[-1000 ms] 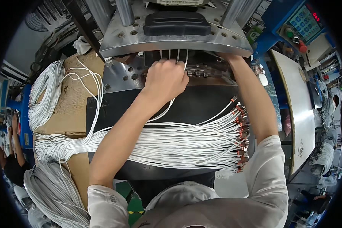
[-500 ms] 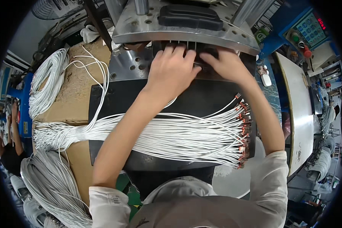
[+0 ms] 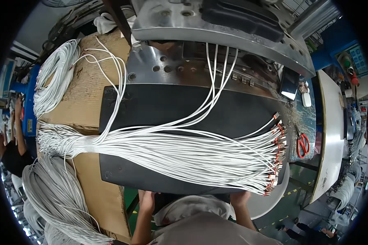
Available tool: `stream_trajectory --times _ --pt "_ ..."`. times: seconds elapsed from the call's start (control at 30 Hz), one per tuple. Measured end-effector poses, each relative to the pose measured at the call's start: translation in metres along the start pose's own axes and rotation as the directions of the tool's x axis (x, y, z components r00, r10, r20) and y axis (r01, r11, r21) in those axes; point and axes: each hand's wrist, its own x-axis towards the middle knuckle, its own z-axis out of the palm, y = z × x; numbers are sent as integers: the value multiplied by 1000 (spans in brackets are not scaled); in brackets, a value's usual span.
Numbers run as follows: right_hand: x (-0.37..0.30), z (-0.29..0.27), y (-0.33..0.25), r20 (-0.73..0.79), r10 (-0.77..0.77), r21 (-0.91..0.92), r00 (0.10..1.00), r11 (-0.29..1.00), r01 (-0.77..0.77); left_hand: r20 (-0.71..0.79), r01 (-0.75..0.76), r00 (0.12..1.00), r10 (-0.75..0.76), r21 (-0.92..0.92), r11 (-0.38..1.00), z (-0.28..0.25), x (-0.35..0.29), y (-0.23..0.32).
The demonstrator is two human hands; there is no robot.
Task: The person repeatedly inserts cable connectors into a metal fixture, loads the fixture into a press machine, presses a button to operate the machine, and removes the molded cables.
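4 wht cables (image 3: 211,100) in press (image 3: 173,24) gap; bundle (image 3: 192,153) out on blk board (image 3: 167,100)

Closest thing to a container here is the press: we see the 4 cables run up btwn its upper plate (image 3: 216,36) & lower plate (image 3: 173,61), far ends hidden inside, so can't tell what grips them. Their near lengths curve down-L over the board & join the bundle.

The bundle lies across the board, narrow at L, fanned at R, w/ orange-red plugs (image 3: 276,163) at the R tips.

Our L hand (image 3: 146,200) & R hand (image 3: 240,199) are well apart, both low at the board's near edge, fingers partly hidden by it; we can't tell if either is closed on anything.

On L, cardboard (image 3: 81,87) (box or sheet, can't tell) bears a coiled wht hank (image 3: 47,96); a bigger gray hank (image 3: 57,196) sits lower L, partly over it. Loose strands (image 3: 119,96) loop btwn coil & press, down to the bundle.

On R, a bluish ledge (image 3: 311,122) holds red-handled scissors (image 3: 303,143), a dark phone (image 3: 289,83) & a small wht case (image 3: 306,99), too small to read inside. Under the board's R corner: a wht round thing (image 3: 274,200), partly covered; tub or stool, can't tell.
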Motion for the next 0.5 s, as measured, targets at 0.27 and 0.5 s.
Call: stream_trajectory --times 0.27,0.5 --pt "18 82 -3 146 -87 311 986 950 37 -258 -132 955 149 81 988 -26 21 -41" --pt "26 72 -8 458 -431 -759 778 266 594 -135 -204 959 250 285 937 -8 26 -19"
